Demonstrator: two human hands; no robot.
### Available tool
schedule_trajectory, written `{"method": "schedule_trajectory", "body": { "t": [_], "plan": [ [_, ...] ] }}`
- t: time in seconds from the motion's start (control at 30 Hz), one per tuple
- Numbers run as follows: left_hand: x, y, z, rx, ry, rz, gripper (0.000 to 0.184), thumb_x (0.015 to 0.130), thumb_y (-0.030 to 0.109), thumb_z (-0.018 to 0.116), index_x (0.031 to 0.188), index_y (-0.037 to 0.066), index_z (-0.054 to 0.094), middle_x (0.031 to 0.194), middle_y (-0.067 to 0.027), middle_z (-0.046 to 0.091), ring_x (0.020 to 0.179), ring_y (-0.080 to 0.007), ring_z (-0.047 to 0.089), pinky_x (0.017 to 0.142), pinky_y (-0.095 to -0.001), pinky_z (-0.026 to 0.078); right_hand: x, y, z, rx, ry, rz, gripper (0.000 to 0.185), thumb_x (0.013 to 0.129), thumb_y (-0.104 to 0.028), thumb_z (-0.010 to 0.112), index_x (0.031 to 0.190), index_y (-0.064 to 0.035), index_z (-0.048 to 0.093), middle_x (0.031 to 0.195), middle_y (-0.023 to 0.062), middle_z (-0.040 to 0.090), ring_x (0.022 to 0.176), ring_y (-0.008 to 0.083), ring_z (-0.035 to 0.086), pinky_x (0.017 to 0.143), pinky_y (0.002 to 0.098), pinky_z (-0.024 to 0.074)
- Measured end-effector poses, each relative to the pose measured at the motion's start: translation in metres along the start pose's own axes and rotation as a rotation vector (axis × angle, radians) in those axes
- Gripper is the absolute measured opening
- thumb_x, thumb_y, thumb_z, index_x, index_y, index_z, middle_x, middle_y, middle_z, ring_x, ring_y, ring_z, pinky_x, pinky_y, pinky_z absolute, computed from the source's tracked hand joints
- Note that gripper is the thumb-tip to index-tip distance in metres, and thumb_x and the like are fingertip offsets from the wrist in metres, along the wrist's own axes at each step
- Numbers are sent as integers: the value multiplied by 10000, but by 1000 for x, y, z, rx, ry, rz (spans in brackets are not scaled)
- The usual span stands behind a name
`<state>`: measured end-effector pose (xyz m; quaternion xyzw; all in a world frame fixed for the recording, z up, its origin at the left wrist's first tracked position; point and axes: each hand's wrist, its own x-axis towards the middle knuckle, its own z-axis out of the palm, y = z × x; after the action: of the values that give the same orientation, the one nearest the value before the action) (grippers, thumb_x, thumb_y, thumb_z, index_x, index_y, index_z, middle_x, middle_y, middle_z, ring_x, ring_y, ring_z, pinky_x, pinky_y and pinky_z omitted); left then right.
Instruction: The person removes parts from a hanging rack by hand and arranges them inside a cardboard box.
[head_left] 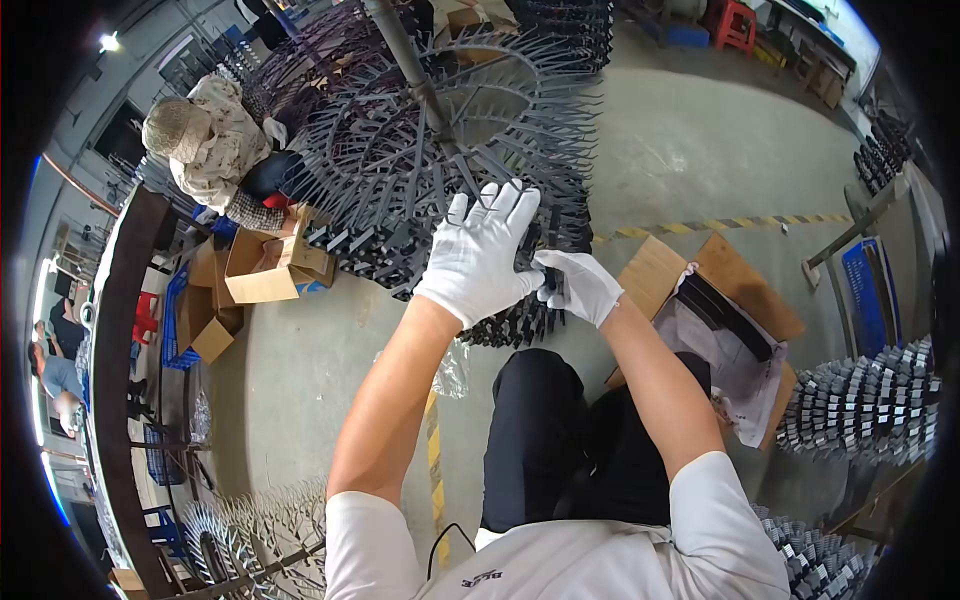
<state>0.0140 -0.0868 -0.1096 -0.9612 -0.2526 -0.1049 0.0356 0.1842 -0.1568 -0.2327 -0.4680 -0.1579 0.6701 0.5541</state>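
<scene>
Just ahead of the knees (535, 420), dark parts (385, 248) are borne by a spiked rack (385, 165). Over it the left hand (480, 255) is spread, fingers extended; beside its thumb the right hand (582, 286) is curled, and whether anything is gripped cannot be told. Beyond, a co-worker (218, 140) is seen.

We stretch our gloved left hand (475, 255), fingers extended, over the spiked rack's (380, 170) near side; our right hand (583, 287) curls at dark pieces (518, 327) there. Right of the rack we see an open carton (748, 285) holding dark strips (725, 315); left of the rack, a co-worker (215, 150) beside a cardboard box (265, 287).
</scene>
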Motion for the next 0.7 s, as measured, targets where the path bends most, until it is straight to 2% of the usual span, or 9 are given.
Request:
{"method": "schedule_trajectory", "body": {
  "t": [0.07, 0.2, 0.33, 0.37, 0.43, 0.5, 0.53, 0.63, 0.7],
  "plan": [
    [3, -2, -4, -4, -67, -2, 947, 759, 460, 762, 1533, 108, 346, 1578, -150, 361, 1453, -348, 349, 1175, -515, 285, -7, -4, 5, -109, 43, -49, 210, 908, -261, 701, 945, -55, 678, 769, 55, 666, 615, 155, 638, 509, 263, 503],
    [10, -7, -2, -2, -94, 24, 981, 741, 476, 770, 1546, 136, 325, 1578, -165, 356, 1449, -364, 349, 1171, -525, 294, 3, 2, -8, 80, -4, 32, 232, 921, -263, 668, 984, -40, 680, 762, 79, 672, 591, 160, 640, 484, 265, 491],
    [12, -13, 2, 2, -60, 60, 974, 736, 434, 786, 1544, 144, 325, 1567, -189, 364, 1431, -401, 365, 1160, -507, 328, -19, -11, -20, -40, 143, -116, 258, 934, -250, 634, 1024, -12, 674, 792, 107, 692, 603, 170, 655, 506, 268, 503],
    [12, -14, 3, -11, -64, 64, 968, 734, 432, 787, 1546, 171, 327, 1563, -192, 368, 1423, -406, 375, 1161, -497, 334, -25, -16, -26, -58, 75, -156, 265, 937, -247, 638, 1038, -5, 673, 816, 101, 689, 613, 187, 665, 552, 282, 535],
    [12, -12, 1, 22, -76, 77, 957, 733, 423, 789, 1544, 197, 336, 1563, -193, 369, 1422, -410, 376, 1159, -488, 341, -44, -35, -8, -9, 124, -222, 270, 948, -231, 640, 1078, 3, 676, 875, 92, 685, 701, 198, 683, 639, 317, 587],
    [13, -14, 3, -24, -83, 80, 943, 736, 410, 794, 1543, 223, 343, 1567, -188, 363, 1429, -406, 364, 1169, -459, 337, -51, -49, 5, 6, 99, -424, 301, 956, -221, 651, 1142, 15, 665, 946, 90, 674, 814, 209, 687, 718, 358, 617],
    [13, -15, 5, -24, -82, 77, 934, 741, 398, 796, 1542, 227, 347, 1573, -186, 355, 1435, -402, 355, 1172, -456, 332, -46, -54, 5, -3, 60, -421, 353, 957, -214, 662, 1218, 22, 637, 986, 94, 671, 883, 206, 677, 759, 366, 623],
    [14, -13, 4, -41, -104, 61, 929, 743, 368, 810, 1541, 243, 352, 1585, -194, 327, 1446, -402, 330, 1186, -460, 305, -40, -58, 28, 2, -11, -310, 427, 937, -243, 703, 1251, 35, 623, 1177, 142, 630, 922, 211, 670, 788, 366, 624],
    [14, -13, 5, -27, -118, 53, 941, 737, 373, 817, 1543, 248, 348, 1586, -200, 320, 1444, -407, 330, 1190, -464, 294, -34, -59, 29, -20, -58, -330, 488, 932, -267, 713, 1302, 27, 595, 1308, 165, 568, 1045, 243, 643, 813, 366, 631]
  ]
}}
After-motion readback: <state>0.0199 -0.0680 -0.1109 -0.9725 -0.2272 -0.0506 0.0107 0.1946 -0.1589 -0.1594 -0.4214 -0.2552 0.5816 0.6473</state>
